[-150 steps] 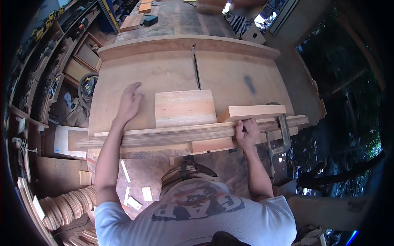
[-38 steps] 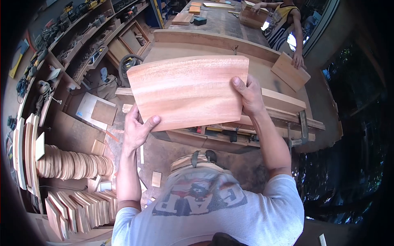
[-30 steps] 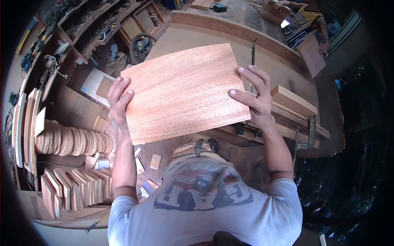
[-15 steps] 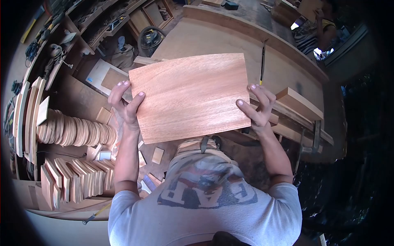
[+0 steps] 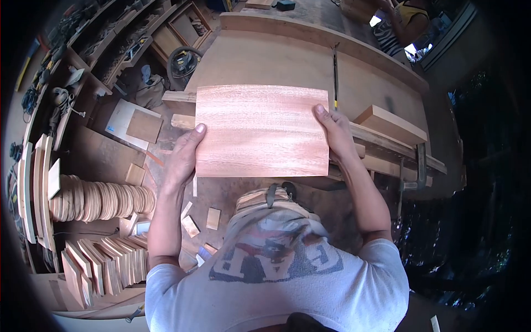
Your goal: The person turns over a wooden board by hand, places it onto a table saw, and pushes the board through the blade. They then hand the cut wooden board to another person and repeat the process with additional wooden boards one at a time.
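Observation:
A rectangular wooden board with reddish-brown grain is held up in front of my chest, its broad face toward me. My left hand grips its left edge, thumb on the face and fingers hidden behind. On the opposite edge, my right hand holds it the same way, thumb near the upper right corner. Beyond the board lies a large workbench with a raised wooden edge strip.
Stacked round wooden discs and a row of leaning boards stand at left. Shelves with tools line the back left. A thick wood block and a clamp are at right. Another person is at the far right.
The board has turned to sit nearly level, and its top edge tilts away. Both hands have shifted their hold, with fingers now behind the board. The whole view has shifted slightly.

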Demonstrator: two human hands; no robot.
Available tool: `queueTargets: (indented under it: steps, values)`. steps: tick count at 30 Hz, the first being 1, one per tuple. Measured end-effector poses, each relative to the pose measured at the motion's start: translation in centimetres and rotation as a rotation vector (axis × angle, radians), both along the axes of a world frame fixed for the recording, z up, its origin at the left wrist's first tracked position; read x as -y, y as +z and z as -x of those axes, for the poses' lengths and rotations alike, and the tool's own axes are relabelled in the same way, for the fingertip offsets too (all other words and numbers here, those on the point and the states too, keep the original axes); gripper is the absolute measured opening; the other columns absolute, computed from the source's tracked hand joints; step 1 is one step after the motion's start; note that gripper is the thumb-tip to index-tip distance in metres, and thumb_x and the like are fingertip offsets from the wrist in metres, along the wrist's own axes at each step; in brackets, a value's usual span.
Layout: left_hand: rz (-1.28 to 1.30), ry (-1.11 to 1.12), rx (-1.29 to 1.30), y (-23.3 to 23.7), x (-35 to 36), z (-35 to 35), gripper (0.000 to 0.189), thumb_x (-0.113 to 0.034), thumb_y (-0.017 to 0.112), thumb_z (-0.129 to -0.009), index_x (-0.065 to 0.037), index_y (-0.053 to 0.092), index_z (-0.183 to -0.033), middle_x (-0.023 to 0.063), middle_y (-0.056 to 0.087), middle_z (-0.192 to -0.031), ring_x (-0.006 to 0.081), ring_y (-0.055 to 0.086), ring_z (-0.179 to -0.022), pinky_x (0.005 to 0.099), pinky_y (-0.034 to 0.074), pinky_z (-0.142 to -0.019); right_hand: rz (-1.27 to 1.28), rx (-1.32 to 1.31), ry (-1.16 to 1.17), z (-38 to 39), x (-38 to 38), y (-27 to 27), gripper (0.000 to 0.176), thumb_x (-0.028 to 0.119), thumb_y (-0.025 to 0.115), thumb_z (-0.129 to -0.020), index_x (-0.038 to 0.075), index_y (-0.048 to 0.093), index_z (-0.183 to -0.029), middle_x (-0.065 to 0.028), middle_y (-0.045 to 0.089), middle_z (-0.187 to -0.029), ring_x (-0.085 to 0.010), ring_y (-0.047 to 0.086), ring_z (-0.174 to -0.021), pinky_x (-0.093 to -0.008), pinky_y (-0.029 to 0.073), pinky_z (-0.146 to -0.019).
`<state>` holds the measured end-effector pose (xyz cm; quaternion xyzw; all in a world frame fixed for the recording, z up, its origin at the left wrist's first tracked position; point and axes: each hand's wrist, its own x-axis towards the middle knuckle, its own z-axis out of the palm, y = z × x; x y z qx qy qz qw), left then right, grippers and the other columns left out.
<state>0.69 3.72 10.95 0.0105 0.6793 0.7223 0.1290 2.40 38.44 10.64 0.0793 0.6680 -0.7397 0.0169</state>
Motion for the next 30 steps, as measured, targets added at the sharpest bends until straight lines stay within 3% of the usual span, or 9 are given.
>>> queueTargets:
  steps: [8,13,15,20,21,24,25,28,30]
  values:
    - [-0.165,0.072,0.206,-1.5,-0.7,0.0,0.07,-0.047,0.058,-0.105,0.014,0.055,-0.138,0.0268,0.068,-0.122,0.0252,0.072,-0.108,0.0348,0.056,-0.093,0.353,0.331,-0.09,0.8,1.1,-1.5,0.067,0.046,0.062,-0.105,-0.01,0.053,-0.141,-0.025,0.062,-0.133,-0.0307,0.065,-0.121,-0.0418,0.054,-0.103]
    - [-0.049,-0.128,0.156,-1.8,2.0,1.0,0.06,-0.034,0.066,-0.104,0.012,0.053,-0.141,0.0249,0.066,-0.131,0.0231,0.07,-0.113,0.0345,0.056,-0.096,0.372,0.238,0.003,0.8,1.0,-1.1,0.056,0.034,0.068,-0.103,-0.007,0.055,-0.139,-0.0234,0.065,-0.131,-0.0284,0.066,-0.12,-0.0431,0.054,-0.104]
    - [0.114,-0.247,0.027,-1.1,3.0,2.2,0.058,-0.025,0.072,-0.101,0.01,0.052,-0.143,0.0229,0.065,-0.135,0.0217,0.069,-0.115,0.0335,0.056,-0.098,0.279,0.05,0.076,0.8,-0.7,-0.9,0.049,0.027,0.072,-0.1,-0.005,0.059,-0.136,-0.0209,0.067,-0.13,-0.0276,0.067,-0.119,-0.0435,0.053,-0.106]
    - [0.277,-0.183,-0.6,0.6,2.4,6.6,0.065,-0.005,0.076,-0.095,0.008,0.047,-0.151,0.0228,0.061,-0.144,0.0234,0.065,-0.126,0.0367,0.053,-0.107,-0.737,-1.052,0.073,-1.0,-1.7,4.5,0.045,0.002,0.08,-0.077,0.008,0.072,-0.121,-0.008,0.075,-0.121,-0.0316,0.069,-0.119,-0.0468,0.052,-0.108]
    - [-0.181,-0.214,-0.226,0.0,2.4,7.0,0.061,-0.012,0.069,-0.101,0.008,0.044,-0.153,0.0277,0.054,-0.151,0.0272,0.057,-0.138,0.0436,0.045,-0.118,-0.81,-1.114,0.062,-1.6,-1.8,5.1,0.045,0.001,0.079,-0.077,0.008,0.073,-0.121,-0.0081,0.075,-0.123,-0.0338,0.067,-0.12,-0.0505,0.051,-0.11]
    - [-0.688,-0.457,0.121,-0.5,1.8,11.1,0.062,-0.028,0.063,-0.106,0.009,0.044,-0.152,0.0278,0.054,-0.151,0.027,0.056,-0.138,0.0462,0.043,-0.12,-1.008,-1.25,0.058,-2.4,-3.2,5.1,0.045,0.0,0.076,-0.076,0.008,0.074,-0.121,-0.0083,0.073,-0.129,-0.0391,0.064,-0.125,-0.0569,0.049,-0.114]
    - [-0.656,-0.503,0.194,-0.4,0.6,12.4,0.069,-0.045,0.058,-0.108,0.01,0.047,-0.149,0.0232,0.061,-0.144,0.0231,0.061,-0.131,0.0412,0.049,-0.114,-1.072,-1.28,0.079,-2.4,-4.0,4.7,0.046,0.0,0.075,-0.076,0.008,0.074,-0.121,-0.0084,0.072,-0.131,-0.0408,0.062,-0.127,-0.0582,0.049,-0.115]
    - [0.056,-0.457,0.074,-0.3,-4.6,14.8,0.067,-0.046,0.061,-0.106,0.011,0.055,-0.142,0.017,0.068,-0.132,0.0202,0.068,-0.117,0.0343,0.054,-0.102,-1.191,-1.285,0.111,-1.4,-5.8,3.1,0.049,0.002,0.073,-0.073,0.009,0.073,-0.122,-0.0107,0.067,-0.14,-0.0457,0.056,-0.132,-0.0597,0.048,-0.116]
    - [0.184,-0.446,0.07,-1.3,-7.6,16.4,0.06,-0.045,0.067,-0.104,0.008,0.063,-0.133,0.0159,0.074,-0.119,0.0186,0.072,-0.103,0.032,0.057,-0.092,-1.302,-1.123,-0.007,-0.8,-7.4,2.3,0.051,0.003,0.074,-0.074,0.013,0.072,-0.124,-0.0163,0.058,-0.148,-0.0471,0.052,-0.134,-0.0601,0.048,-0.114]
